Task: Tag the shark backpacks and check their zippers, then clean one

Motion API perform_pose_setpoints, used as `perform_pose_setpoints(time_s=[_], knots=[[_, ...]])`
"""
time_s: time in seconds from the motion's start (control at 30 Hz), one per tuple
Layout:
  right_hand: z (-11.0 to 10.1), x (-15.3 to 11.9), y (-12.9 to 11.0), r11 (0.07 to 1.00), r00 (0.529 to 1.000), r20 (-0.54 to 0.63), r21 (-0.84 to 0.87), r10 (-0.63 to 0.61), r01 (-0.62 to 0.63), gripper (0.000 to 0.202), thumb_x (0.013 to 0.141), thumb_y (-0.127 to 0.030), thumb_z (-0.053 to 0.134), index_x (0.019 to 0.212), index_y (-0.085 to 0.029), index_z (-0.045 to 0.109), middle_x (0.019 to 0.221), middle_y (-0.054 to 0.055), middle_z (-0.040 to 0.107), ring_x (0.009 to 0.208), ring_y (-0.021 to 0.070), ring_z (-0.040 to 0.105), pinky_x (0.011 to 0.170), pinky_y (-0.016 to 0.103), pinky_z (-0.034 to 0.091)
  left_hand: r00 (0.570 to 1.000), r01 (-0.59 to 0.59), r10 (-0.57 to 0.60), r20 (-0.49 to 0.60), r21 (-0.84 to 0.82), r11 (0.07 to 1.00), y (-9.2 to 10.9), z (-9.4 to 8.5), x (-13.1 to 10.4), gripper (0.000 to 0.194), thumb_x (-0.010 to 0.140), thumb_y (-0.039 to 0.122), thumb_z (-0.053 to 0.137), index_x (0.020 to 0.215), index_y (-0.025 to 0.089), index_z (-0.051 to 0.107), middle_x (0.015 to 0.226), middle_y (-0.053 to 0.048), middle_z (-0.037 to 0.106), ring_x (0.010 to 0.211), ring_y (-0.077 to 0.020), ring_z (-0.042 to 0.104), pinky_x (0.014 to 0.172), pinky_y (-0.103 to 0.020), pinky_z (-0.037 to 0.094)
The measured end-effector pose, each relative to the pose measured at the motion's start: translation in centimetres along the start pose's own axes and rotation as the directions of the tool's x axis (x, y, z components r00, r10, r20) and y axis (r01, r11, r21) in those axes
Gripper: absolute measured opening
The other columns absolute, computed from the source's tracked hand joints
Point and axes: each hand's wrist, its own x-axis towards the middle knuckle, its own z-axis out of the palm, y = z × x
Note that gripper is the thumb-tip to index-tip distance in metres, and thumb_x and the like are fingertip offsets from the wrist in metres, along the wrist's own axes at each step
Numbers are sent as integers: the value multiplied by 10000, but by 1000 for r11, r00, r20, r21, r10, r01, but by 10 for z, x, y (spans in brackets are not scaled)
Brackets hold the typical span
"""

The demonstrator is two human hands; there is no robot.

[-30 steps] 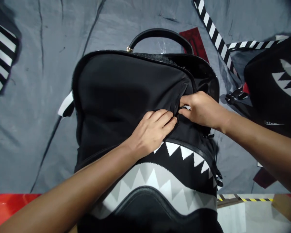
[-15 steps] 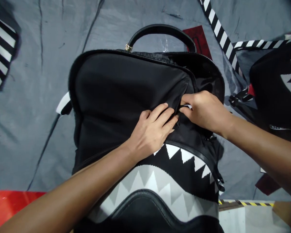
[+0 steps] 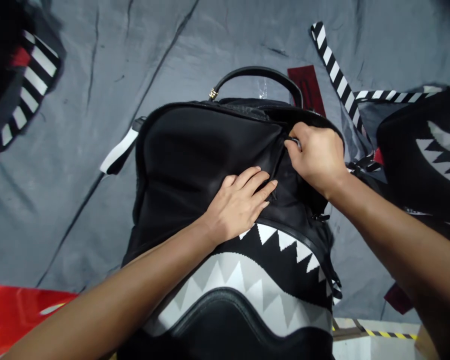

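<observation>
A black backpack (image 3: 195,160) with a printed grey-and-white shark mouth lies before me, its top partly unzipped at the right. My left hand (image 3: 242,202) rests flat on its front panel with the fingers spread, holding nothing. At the panel's upper right, my right hand (image 3: 315,155) pinches a small dark zipper pull (image 3: 294,142) between thumb and finger. The fabric below that grip is drawn into a slanting crease. Most of the pull is hidden by the fingers. A carry handle (image 3: 258,71) with a gold-coloured fitting arches over the top.
Grey sheeting (image 3: 97,75) covers the work surface. Another black shark-mouth bag (image 3: 408,130) lies at the right, near a black-and-white striped strap (image 3: 335,70). A dark red piece (image 3: 307,90) is behind the handle. Something bright red (image 3: 18,315) shows at lower left.
My right hand has moved up along the panel with the zipper pull, creasing the fabric. My left hand stays pressed at the same spot. The view has shifted slightly.
</observation>
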Motion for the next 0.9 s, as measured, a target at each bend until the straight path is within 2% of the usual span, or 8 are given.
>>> perform_pose_setpoints(time_s=[0.13, 0.2, 0.27, 0.33, 0.43, 0.57, 0.67, 0.9], knots=[[-9, 2, -2, 997, 999, 31, -75, -33, 35, 214, 914, -280, 508, 1019, -170, 660, 885, 80, 705, 807, 239, 643, 681, 318, 428, 1000, 15, -14, 9, -40, 999, 5, -11, 13, 365, 961, 356, 480, 1253, 182, 614, 1244, -104, 633, 1212, -284, 526, 817, -401, 418], [-17, 0, -4, 991, 998, 52, -128, -42, 48, 199, 916, -267, 505, 1011, -174, 653, 890, 82, 711, 804, 245, 649, 653, 313, 411, 997, 61, -59, 39, -30, 998, 10, -22, 34, 361, 961, 416, 462, 1069, 159, 691, 1041, -111, 684, 1021, -280, 607, 785, -417, 433], [-24, -2, -6, 983, 998, 40, -177, -47, 53, 194, 925, -234, 476, 1015, -173, 637, 916, 86, 713, 802, 246, 653, 630, 309, 393, 995, 95, -95, -11, 24, 995, 12, -32, 61, 309, 960, 343, 450, 996, 149, 689, 985, -110, 680, 968, -279, 615, 840, -449, 436], [-29, -3, -5, 974, 999, 14, -222, -46, 48, 197, 932, -202, 446, 1015, -169, 621, 943, 92, 711, 794, 242, 654, 615, 305, 376, 974, 168, -154, -163, 74, 983, 10, -36, 87, 302, 913, 257, 498, 1167, 147, 619, 1203, -139, 622, 1176, -322, 535, 996, -510, 376], [-28, -1, 2, 962, 998, 14, -266, -63, 64, 184, 942, -224, 452, 1005, -169, 616, 951, 99, 709, 769, 239, 653, 587, 301, 348, 917, 290, -264, -300, 46, 956, -1, -27, 110, 596, 838, 315, 596, 1382, 122, 444, 1453, -191, 420, 1378, -378, 318, 1127, -577, 229], [-15, 12, 12, 965, 996, 16, -244, -93, 94, 207, 960, -262, 443, 1042, -173, 611, 955, 102, 706, 764, 239, 656, 581, 298, 339, 929, 261, -258, -267, -22, 965, -17, -6, 113, 425, 869, 297, 520, 1253, 125, 575, 1176, -162, 594, 1109, -334, 528, 1026, -551, 352], [-10, 22, 14, 977, 995, 18, -187, -103, 104, 227, 962, -230, 416, 1068, -160, 605, 947, 115, 705, 777, 238, 651, 613, 298, 366, 930, 266, -270, -250, -51, 963, -24, 1, 112, 342, 886, 215, 449, 1158, 144, 643, 1004, -121, 627, 966, -291, 563, 936, -508, 404], [-28, 18, 23, 1000, 994, 113, 25, 6, -9, 192, 913, -293, 534, 978, -176, 672, 804, 72, 707, 727, 218, 650, 632, 287, 412, 912, 246, -288, -291, -173, 954, -28, -3, 111, 340, 897, 259, 491, 1197, 196, 637, 1058, -102, 620, 1002, -275, 536, 966, -491, 359]])
